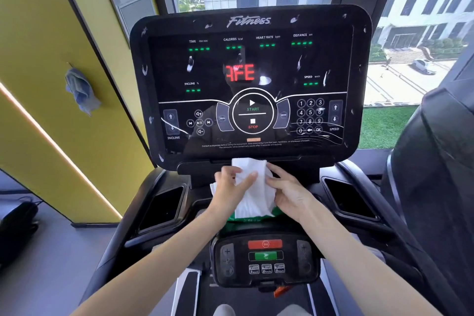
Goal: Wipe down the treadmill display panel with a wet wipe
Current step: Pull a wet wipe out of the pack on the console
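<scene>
Wet wipe (252,187) held up just below the bottom edge of the display panel (250,79), both hands on it, not touching the panel. Left hand (232,187) pinches the wipe's left side, thumb over the front, fingers behind. Right hand (287,191) grips the right edge, fingers curled into the folds. Wipe is white, partly unfolded, top edge level with the ledge under the panel.

Panel is black and glossy, lit with red letters at centre, green dashes above; white smears and flecks dot its face and rim, thickest toward the lower right corner. Nothing stands in front of the panel; its whole face is open to reach.

Below the wipe, a green packet (246,219) lies on the console, mostly covered. Lower still, a small control pad (265,256) with a red and a green button. Left of the panel, a blue cloth (80,90) hangs on the yellow wall (38,46)
</scene>
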